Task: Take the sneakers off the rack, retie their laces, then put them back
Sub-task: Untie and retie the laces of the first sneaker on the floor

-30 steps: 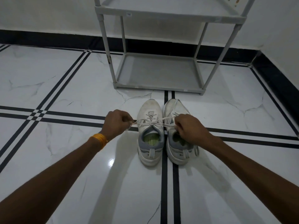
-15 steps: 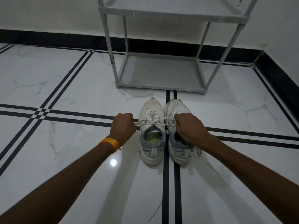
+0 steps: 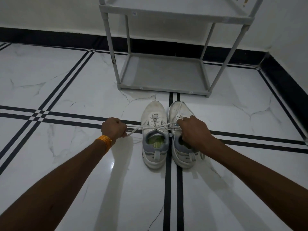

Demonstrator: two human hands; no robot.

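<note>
Two white and grey sneakers stand side by side on the floor, toes toward the rack: the left sneaker (image 3: 154, 114) and the right sneaker (image 3: 179, 112). The left sneaker's white laces (image 3: 146, 127) are crossed over its tongue and stretched out sideways. My left hand (image 3: 113, 129), with an orange band at the wrist, is fisted on one lace end to the left of the shoe. My right hand (image 3: 193, 130) grips the other lace end above the right sneaker's opening and hides part of that shoe.
A grey shoe rack (image 3: 163, 88) stands just beyond the sneakers, its bottom shelf bare and a second shelf above. White marble floor (image 3: 66, 90) with black stripes lies all around. A wall with a black skirting closes the back and the right side.
My left hand has pulled its lace end further out to the left, so the laces are drawn longer and tauter across the left sneaker. My right hand stayed over the right sneaker.
</note>
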